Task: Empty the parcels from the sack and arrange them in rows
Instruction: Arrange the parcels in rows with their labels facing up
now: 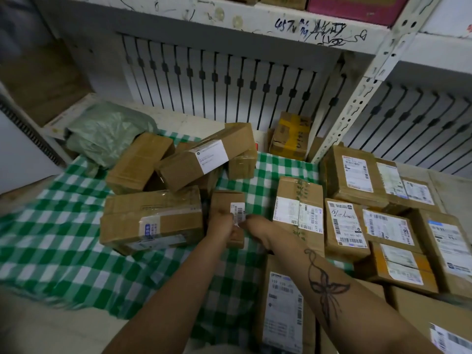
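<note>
Far to the left of the hands, and past them, a crumpled green bag (102, 134) lies at the edge of a green and white checked cloth (51, 238). Just beside the left hand sits a big brown box (150, 221) on the cloth. Past the hands, a pile of boxes (194, 159) leans this way and that. The left hand (220, 224) and the right hand (255, 227) are close together. Both are curled round a small box (226, 203) with a striped sticker (238, 212). Just right of the right hand lies a long box (298, 198). Further right, rows of boxes (383, 223) lie flat, stickers up. Past those, a yellow taped box (291, 136) sits by a white shelf post (357, 98).
</note>
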Demonstrator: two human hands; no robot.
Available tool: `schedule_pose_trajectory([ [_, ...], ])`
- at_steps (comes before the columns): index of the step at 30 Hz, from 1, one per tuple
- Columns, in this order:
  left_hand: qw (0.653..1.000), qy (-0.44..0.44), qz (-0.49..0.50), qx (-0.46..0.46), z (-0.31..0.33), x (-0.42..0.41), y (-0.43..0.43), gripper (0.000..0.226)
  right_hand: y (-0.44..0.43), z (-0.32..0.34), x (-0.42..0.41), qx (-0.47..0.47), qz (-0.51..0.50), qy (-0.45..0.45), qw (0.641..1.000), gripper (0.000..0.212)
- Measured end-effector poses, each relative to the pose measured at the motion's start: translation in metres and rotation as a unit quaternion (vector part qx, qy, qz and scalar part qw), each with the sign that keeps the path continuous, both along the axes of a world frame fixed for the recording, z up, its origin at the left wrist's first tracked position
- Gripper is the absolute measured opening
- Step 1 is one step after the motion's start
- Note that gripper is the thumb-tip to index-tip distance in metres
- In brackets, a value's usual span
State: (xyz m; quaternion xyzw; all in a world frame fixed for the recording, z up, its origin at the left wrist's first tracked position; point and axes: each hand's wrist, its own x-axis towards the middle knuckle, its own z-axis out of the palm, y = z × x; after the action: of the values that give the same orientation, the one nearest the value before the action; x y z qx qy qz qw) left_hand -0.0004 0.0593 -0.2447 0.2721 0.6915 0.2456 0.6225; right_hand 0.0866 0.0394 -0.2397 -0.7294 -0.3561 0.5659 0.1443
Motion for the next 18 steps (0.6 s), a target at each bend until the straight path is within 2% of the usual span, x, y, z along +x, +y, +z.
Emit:
schedule_pose_trajectory([
  [5, 1.000, 0.001, 0.012, 0.021, 0.001, 0.000, 0.003, 0.061, 0.004, 0.011, 0.002, -0.013, -0.063, -0.010, 0.998, 0.044],
  [9, 0.996, -0.065, 0.037, 0.047, 0.003, 0.004, 0.004, 0.056, 0.007, 0.007, 0.010, -0.005, -0.150, 0.001, 0.989, 0.041],
  [12, 0.993, -0.091, 0.034, 0.070, 0.014, 0.011, 0.004, 0.056, 0.027, -0.047, 0.028, 0.010, -0.185, 0.001, 0.983, 0.064],
  [14, 0.992, -0.082, 0.011, 0.095, 0.022, 0.017, 0.002, 0.048, 0.035, -0.066, 0.032, 0.026, -0.204, 0.012, 0.978, 0.070],
  [16, 0.992, -0.053, -0.005, 0.117, 0.027, 0.020, 0.003, 0.045, 0.028, -0.045, 0.028, 0.046, -0.230, 0.031, 0.972, 0.071],
  [18, 0.990, -0.021, -0.025, 0.135, 0.032, 0.019, 0.005, 0.045, 0.013, -0.001, 0.017, 0.058, -0.262, 0.051, 0.962, 0.062],
])
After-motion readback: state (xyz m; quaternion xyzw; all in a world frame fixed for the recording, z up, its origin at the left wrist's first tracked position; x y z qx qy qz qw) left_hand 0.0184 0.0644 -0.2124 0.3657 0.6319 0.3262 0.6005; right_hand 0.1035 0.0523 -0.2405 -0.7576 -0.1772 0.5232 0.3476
